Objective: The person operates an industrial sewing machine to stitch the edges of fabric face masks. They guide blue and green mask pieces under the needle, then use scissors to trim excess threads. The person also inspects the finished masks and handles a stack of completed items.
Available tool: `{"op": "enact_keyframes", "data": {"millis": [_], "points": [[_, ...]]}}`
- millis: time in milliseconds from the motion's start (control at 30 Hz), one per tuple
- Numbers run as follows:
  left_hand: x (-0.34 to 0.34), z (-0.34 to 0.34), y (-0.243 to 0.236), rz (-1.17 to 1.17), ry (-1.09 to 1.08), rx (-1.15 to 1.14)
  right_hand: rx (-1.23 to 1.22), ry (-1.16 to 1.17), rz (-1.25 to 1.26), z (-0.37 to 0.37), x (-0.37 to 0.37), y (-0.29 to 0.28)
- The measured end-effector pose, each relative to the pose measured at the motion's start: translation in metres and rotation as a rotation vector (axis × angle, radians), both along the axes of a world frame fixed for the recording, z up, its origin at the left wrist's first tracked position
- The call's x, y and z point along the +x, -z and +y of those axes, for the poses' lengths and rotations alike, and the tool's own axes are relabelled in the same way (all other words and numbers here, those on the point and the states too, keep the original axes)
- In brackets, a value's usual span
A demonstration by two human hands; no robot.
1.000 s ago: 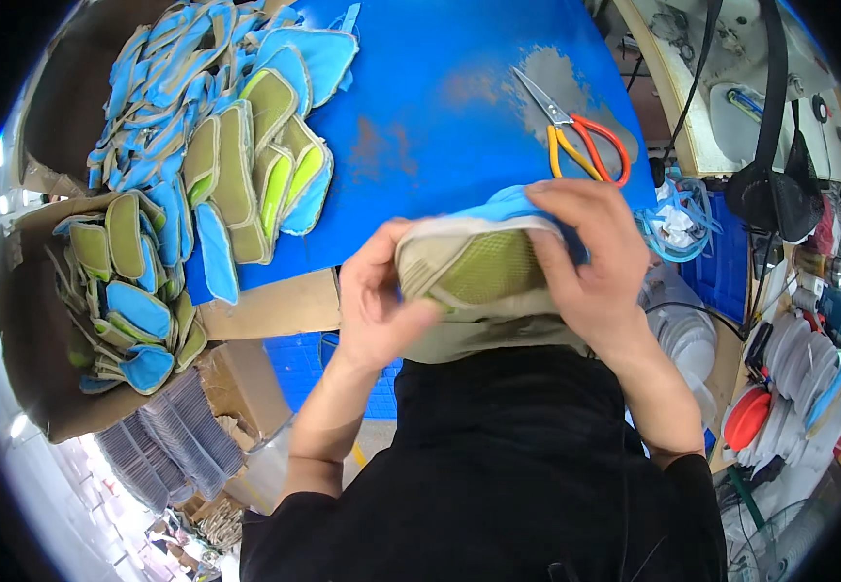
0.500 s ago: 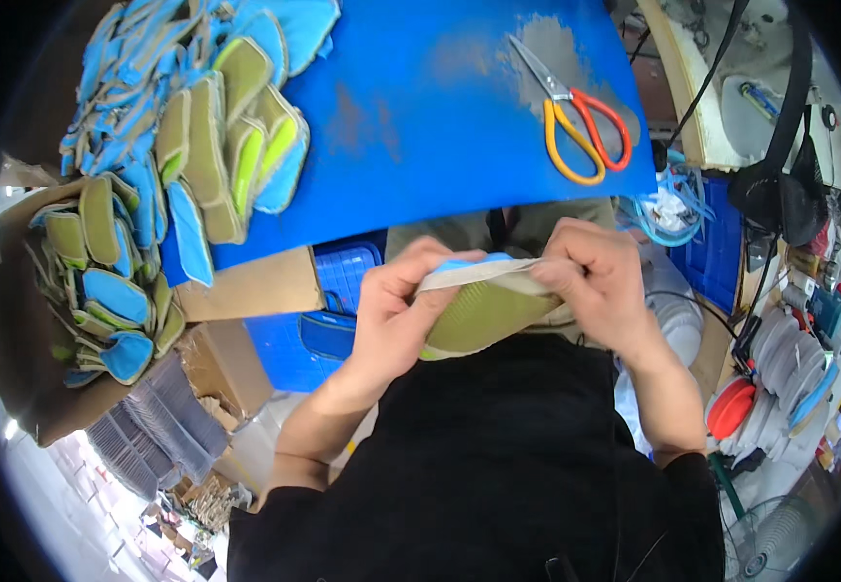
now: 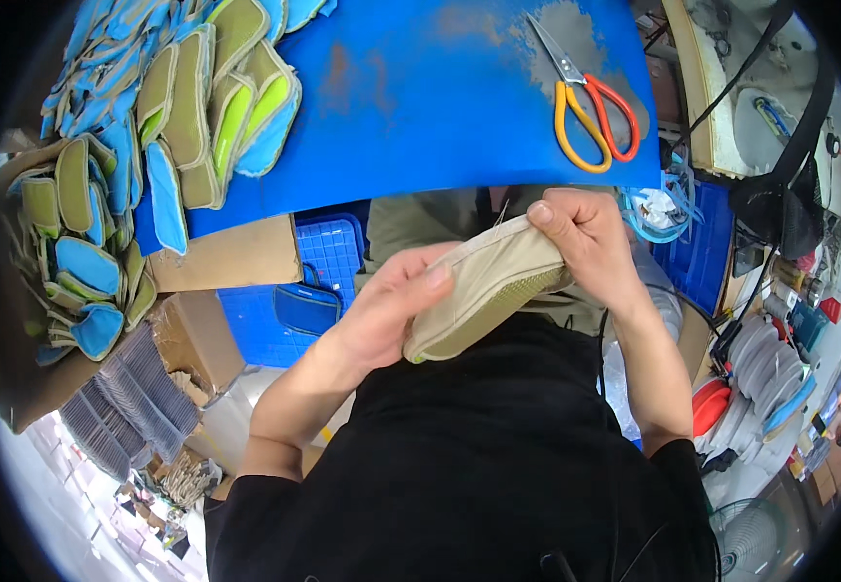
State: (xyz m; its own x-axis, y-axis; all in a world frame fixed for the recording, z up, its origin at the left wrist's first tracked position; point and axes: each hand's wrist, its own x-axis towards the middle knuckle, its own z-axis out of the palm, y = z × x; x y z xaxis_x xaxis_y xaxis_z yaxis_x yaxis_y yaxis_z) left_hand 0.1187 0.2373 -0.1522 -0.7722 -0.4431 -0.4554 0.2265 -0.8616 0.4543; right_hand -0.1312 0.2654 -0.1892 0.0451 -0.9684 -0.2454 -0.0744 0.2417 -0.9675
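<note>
Between my two hands, over my lap in front of the table, is a khaki fabric pouch (image 3: pixel 486 291) with a pale sewn side band and a mesh-like olive panel. My left hand (image 3: pixel 396 303) grips its lower left end, thumb lying on the band. My right hand (image 3: pixel 580 242) pinches the upper right end between thumb and fingers. Loose thread ends stick up by the top edge. The pouch's far side is hidden. Above on the blue table (image 3: pixel 420 107) lie scissors (image 3: pixel 580 102) with one orange and one red handle.
Blue and olive sewn pieces (image 3: pixel 188 116) pile on the table's left. More fill a cardboard box (image 3: pixel 13 339) beside it. A blue crate (image 3: pixel 328 252) holding a dark blue case (image 3: pixel 306 308) stands beneath. White reels (image 3: pixel 764 354) line the right side; a machine table (image 3: pixel 706 87) stands at far right.
The pouch has turned over so its pale band and olive panel face up. It now slants, right end higher. My left hand has shifted along it; the whole view has moved slightly.
</note>
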Motion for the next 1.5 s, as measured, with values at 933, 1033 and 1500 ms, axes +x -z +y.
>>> {"op": "enact_keyframes", "data": {"millis": [933,1033,1500], "points": [[-0.031,-0.05,-0.029,-0.782,-0.103,-1.876,-0.622,0.196,0.508,-0.006,0.029,-0.051],[-0.032,-0.048,-0.022,-0.802,-0.216,-1.735,-0.65,0.318,0.525,-0.002,0.013,-0.038],[-0.002,0.02,0.012,0.195,0.053,0.301,0.248,-0.214,-0.625,0.013,-0.002,0.008]]}}
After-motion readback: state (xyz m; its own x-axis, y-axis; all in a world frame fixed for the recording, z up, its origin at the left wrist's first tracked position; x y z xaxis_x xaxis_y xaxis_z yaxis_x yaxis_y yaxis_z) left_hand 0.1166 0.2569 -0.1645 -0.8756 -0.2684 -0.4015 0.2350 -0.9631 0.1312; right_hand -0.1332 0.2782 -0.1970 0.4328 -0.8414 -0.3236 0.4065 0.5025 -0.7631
